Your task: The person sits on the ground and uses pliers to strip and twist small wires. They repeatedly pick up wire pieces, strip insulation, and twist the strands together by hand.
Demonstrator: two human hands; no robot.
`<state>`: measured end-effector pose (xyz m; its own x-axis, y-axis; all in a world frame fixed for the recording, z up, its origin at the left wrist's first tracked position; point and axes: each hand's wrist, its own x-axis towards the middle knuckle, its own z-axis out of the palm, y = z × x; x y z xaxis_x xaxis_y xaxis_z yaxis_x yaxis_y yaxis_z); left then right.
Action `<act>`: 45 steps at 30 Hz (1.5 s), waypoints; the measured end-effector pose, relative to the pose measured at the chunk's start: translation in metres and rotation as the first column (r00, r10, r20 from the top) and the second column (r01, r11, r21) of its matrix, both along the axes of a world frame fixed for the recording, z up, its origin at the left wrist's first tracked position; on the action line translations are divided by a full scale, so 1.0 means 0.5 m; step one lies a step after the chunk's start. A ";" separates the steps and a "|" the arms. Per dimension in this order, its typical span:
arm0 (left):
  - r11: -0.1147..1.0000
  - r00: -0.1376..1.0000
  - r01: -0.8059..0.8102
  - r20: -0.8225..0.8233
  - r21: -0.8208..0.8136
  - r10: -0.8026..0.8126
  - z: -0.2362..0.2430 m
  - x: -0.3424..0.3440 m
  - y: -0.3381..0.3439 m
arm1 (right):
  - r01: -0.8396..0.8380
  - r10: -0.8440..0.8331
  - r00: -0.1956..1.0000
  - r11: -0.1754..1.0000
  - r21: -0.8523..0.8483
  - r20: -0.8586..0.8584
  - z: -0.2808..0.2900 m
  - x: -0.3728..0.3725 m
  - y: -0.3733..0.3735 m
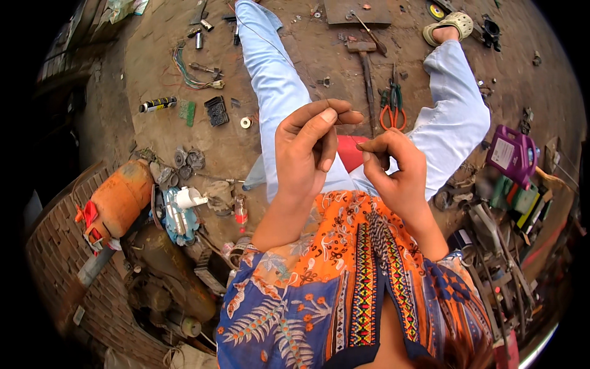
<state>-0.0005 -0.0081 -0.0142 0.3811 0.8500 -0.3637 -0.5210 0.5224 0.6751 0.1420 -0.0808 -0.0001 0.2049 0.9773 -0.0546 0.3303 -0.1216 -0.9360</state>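
Both hands are raised in front of my chest, a short gap apart, above a red surface (350, 154) between my legs. My left hand (307, 138) has its thumb pressed to the curled index finger, and the other fingers bend inward. Facing it, my right hand (398, 166) pinches thumb and forefinger together, with a tiny dark tip at the fingertips. What either hand holds is too small to make out. A thin dark wire (265, 38) crosses my left trouser leg, and whether it reaches my fingers cannot be seen.
Beyond my hands lie a hammer (367, 74), orange-handled pliers (393, 111) and a screwdriver (372, 35). On the left are a wiring harness (190, 77), a spray can (158, 104) and an orange gas cylinder (123, 197). A purple jug (513, 154) stands right, above metal parts.
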 end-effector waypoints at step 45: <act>0.794 0.737 0.431 -0.675 0.428 -0.036 0.063 0.058 -0.018 | 0.290 -0.303 0.579 0.944 -0.156 -0.757 0.022 0.024 0.029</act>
<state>0.0285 -0.0169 0.0173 0.4578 0.8820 -0.1122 0.1930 0.0246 0.9809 0.1542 -0.0661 0.0111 0.3604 0.8676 -0.3425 -0.5570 -0.0943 -0.8251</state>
